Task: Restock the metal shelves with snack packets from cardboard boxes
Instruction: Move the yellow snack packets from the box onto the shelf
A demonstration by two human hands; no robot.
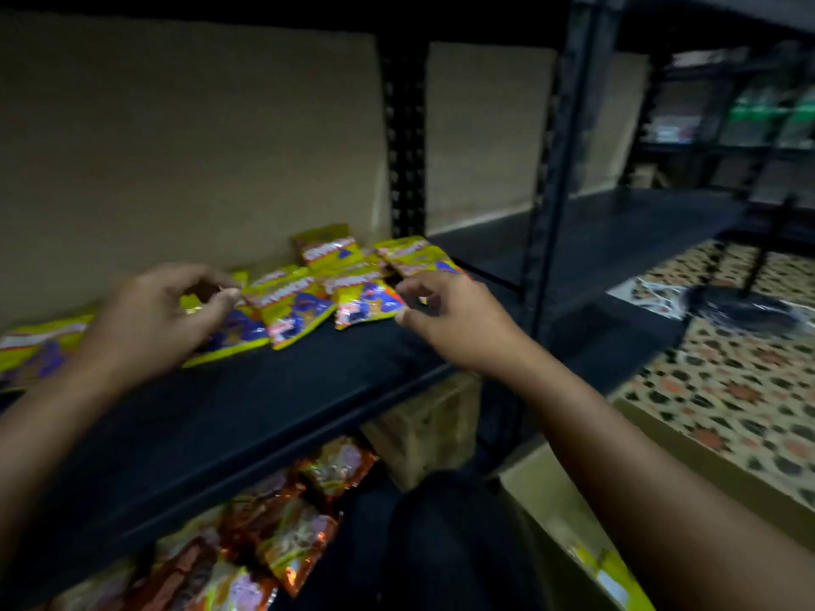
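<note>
Two hands over yellow packets on shelf: left hand at 9 o'clock, right hand at 3; fingers curled, grip unclear.

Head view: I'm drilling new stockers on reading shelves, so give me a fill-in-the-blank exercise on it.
1. The packets by the hands lie on the ___ shelf.
2. Those packets are mainly ___ in colour.
3. Orange packets lie on the shelf ___ them.

Missing words: upper; yellow; below

Head view, looking forward and down; close over dark shelf
</note>
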